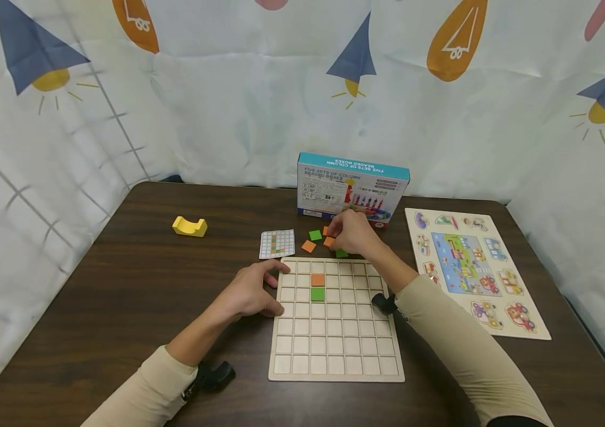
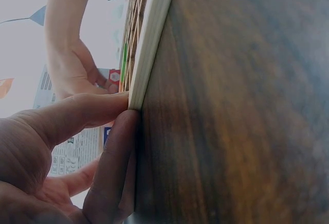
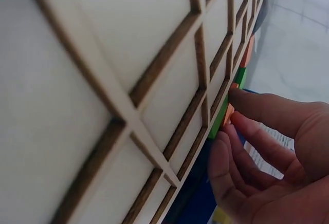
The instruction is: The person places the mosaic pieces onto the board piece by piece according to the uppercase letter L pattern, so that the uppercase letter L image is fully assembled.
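Observation:
A light wooden grid board (image 1: 334,344) lies on the table, with an orange square tile (image 1: 317,280) and a green square tile (image 1: 317,294) in its cells. My left hand (image 1: 249,290) rests at the board's left edge, with spread fingers touching the rim. Beyond the far edge, my right hand (image 1: 354,234) reaches into loose orange and green tiles. In the right wrist view its fingertips pinch an orange tile (image 3: 230,113). Loose nearby are a green tile (image 1: 315,235) and an orange tile (image 1: 308,246). A small pattern card (image 1: 277,244) lies left of them.
Behind the tiles stands a bead-set box (image 1: 353,187). At the right lies a wooden picture puzzle (image 1: 470,270), partly behind my right forearm. A yellow curved block (image 1: 190,226) sits at the left on the dark wooden table (image 1: 121,284). A printed curtain hangs behind.

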Demonstrator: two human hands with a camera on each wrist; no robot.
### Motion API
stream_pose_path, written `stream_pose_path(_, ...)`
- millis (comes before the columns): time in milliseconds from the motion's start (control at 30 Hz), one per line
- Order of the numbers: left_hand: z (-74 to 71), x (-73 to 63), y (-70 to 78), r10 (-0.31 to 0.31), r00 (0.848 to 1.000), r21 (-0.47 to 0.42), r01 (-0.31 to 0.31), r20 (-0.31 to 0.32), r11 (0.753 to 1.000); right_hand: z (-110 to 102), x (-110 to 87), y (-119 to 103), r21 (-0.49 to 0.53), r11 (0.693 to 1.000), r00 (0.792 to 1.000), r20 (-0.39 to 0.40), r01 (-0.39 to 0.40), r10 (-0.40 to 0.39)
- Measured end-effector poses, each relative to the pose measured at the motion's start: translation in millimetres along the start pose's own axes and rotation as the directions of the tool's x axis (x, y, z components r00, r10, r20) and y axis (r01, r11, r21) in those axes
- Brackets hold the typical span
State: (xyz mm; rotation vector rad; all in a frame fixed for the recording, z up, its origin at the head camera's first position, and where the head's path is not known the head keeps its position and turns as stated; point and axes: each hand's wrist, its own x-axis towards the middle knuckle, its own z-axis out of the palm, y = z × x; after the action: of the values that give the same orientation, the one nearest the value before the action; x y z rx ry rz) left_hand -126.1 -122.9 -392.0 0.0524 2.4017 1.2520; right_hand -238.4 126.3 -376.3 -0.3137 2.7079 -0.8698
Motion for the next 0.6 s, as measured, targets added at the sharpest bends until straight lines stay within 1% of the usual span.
stream_pose_path(600, -0.4, -0.6, -0.2, -0.008, 1.0, -0.012, 0.008, 0.003, 1.0, 1.2, -3.5, -1.2, 0.011, 1.0, 1.0, -0.017, -0.01, 0.01)
